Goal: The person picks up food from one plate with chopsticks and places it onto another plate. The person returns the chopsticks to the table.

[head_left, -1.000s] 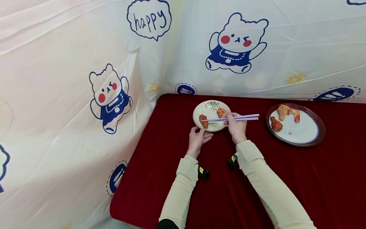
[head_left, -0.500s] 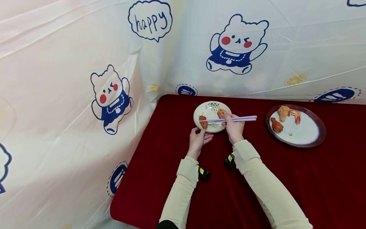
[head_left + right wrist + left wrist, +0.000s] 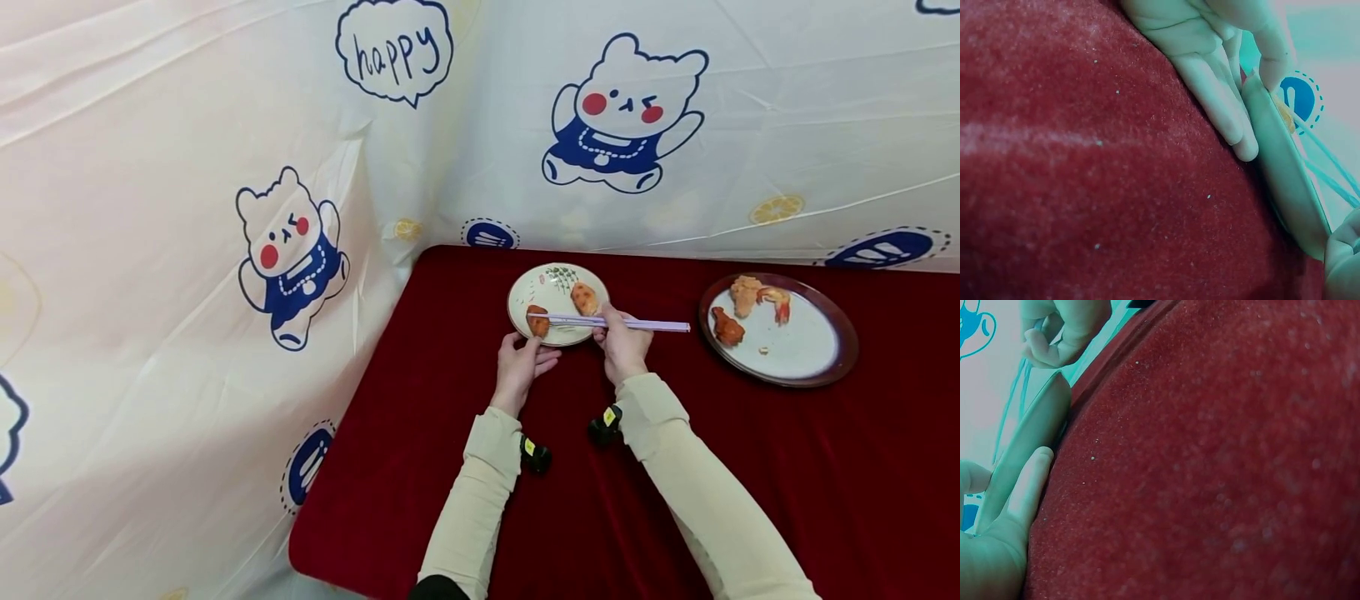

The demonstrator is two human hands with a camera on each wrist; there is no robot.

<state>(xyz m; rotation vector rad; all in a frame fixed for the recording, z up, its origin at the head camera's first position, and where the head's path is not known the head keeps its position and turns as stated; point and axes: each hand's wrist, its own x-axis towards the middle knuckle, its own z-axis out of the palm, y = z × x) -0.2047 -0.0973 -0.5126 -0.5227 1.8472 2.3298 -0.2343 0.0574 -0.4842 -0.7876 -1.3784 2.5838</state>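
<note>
well, the right hand [image 3: 624, 346] curls round chopsticks [image 3: 570, 320]; the left hand [image 3: 517, 367], partly spread, pinches the small plate [image 3: 551, 299].

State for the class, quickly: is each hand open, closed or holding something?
Left hand: holding the small plate by its rim.
Right hand: holding the pale purple chopsticks.

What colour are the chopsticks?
The chopsticks are pale purple; the head view shows it best.

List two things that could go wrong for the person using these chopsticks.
The chopsticks lie across the browned food piece close to the rim, so it might slip over the edge. The left fingers hold the small plate at just one side, so pressing elsewhere could tip it.
</note>
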